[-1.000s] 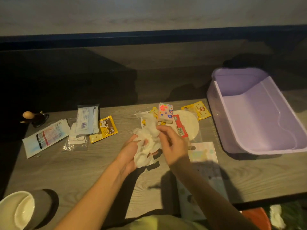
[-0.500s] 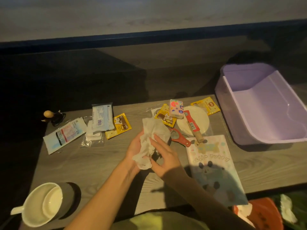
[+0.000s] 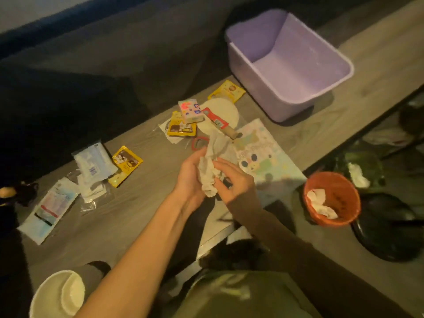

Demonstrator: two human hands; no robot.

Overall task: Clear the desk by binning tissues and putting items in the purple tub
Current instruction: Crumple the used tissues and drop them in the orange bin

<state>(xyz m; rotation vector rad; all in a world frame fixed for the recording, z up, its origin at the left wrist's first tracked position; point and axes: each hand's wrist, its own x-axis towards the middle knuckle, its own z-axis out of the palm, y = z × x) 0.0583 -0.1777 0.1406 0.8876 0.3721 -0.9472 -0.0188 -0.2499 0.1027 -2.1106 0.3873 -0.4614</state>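
A crumpled white tissue (image 3: 210,171) is bunched between my left hand (image 3: 190,177) and my right hand (image 3: 234,182) above the middle of the wooden desk (image 3: 142,203). Both hands grip it. The purple tub (image 3: 296,65) stands empty at the desk's far right. An orange bin (image 3: 332,198) with white tissues inside sits on the floor just off the desk's right edge. On the desk lie yellow sachets (image 3: 127,162), a patterned small box (image 3: 191,110), a white round pad (image 3: 221,115), a red-handled tool (image 3: 218,121) and a cartoon-print folder (image 3: 268,157).
White and blue wrapped packets (image 3: 94,164) and a longer packet (image 3: 49,208) lie at the left. A white mug (image 3: 57,294) stands at the near-left corner. A small dark object with a tan ball (image 3: 13,193) sits at the far left. Dark round items lie on the floor right of the bin.
The view has swung right and down, bringing the orange bin into sight. My hands have bunched the tissue tighter and carried it rightward, toward the folder.
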